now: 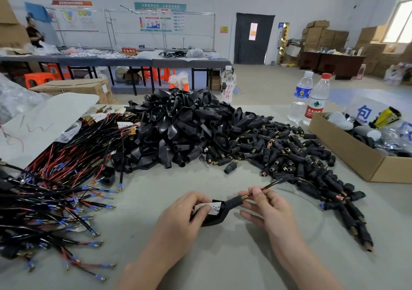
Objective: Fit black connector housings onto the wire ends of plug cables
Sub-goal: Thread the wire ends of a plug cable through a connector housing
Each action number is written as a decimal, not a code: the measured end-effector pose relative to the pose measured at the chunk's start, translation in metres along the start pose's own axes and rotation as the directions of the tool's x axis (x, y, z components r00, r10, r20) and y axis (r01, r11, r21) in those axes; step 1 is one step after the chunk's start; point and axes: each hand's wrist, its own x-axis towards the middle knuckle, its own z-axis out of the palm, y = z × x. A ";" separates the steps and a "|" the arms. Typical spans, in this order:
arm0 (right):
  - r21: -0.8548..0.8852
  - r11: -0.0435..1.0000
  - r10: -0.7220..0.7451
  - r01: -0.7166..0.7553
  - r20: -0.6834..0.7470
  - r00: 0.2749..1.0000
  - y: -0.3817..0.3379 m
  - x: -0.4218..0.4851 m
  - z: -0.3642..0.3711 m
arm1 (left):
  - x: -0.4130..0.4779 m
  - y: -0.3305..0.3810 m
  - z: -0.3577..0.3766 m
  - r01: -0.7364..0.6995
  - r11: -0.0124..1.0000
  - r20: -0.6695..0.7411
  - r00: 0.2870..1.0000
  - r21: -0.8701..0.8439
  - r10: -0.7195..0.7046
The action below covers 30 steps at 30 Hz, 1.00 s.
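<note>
Lit brightly and evenly, with daylight blown out at the window (401, 19). Left soft shadows on the table (156, 189). Bowed strongly at the edges; softened in the distance.

Quick count: two hands in shot, left hand (185, 213) and right hand (267, 207), with one housing (217, 213) and one cable (287, 180) between them. Bottles: three total, so one blue-label water bottle (302, 95), one red-label water bottle (317, 99), and one bottle with red characters (227, 86) behind the pile. Cardboard: one open box (347, 153) on the right, one closed carton (75, 87) on the left. One person (33, 33) at the back. The heap of loose housings (178, 129), the small barrel connectors (289, 153) and the wired cables (55, 189)? Way too many to count, easily dozens each.
</note>
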 end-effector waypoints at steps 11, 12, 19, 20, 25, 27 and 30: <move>0.008 1.000 0.006 -0.006 -0.020 1.000 0.004 0.002 -0.001 | 0.001 0.001 -0.005 -0.096 0.995 -0.036 0.995 -0.010 0.096; 0.007 1.000 0.004 -0.004 -0.034 0.999 0.004 0.003 -0.001 | 0.001 0.000 -0.006 -0.106 0.994 -0.017 0.994 -0.021 0.105; -0.005 1.000 0.003 -0.003 -0.070 0.998 0.006 0.006 -0.004 | 0.002 -0.007 -0.015 -0.073 0.997 0.079 0.994 0.037 0.070; -0.005 1.000 0.003 -0.003 -0.077 0.997 0.006 0.006 -0.004 | 0.002 -0.007 -0.016 -0.065 0.997 0.093 0.994 0.041 0.061; -0.011 1.000 0.004 -0.005 -0.098 0.995 0.007 0.008 -0.006 | -0.002 -0.001 -0.021 -0.090 0.995 0.146 0.986 0.040 0.083; -0.005 1.000 0.007 -0.007 -0.101 0.995 0.007 0.008 -0.007 | -0.003 0.000 -0.020 -0.086 0.995 0.154 0.985 0.042 0.079; -0.008 1.000 0.003 -0.004 -0.106 0.994 0.008 0.008 -0.006 | -0.004 0.001 -0.018 -0.105 0.991 0.163 0.982 0.086 0.090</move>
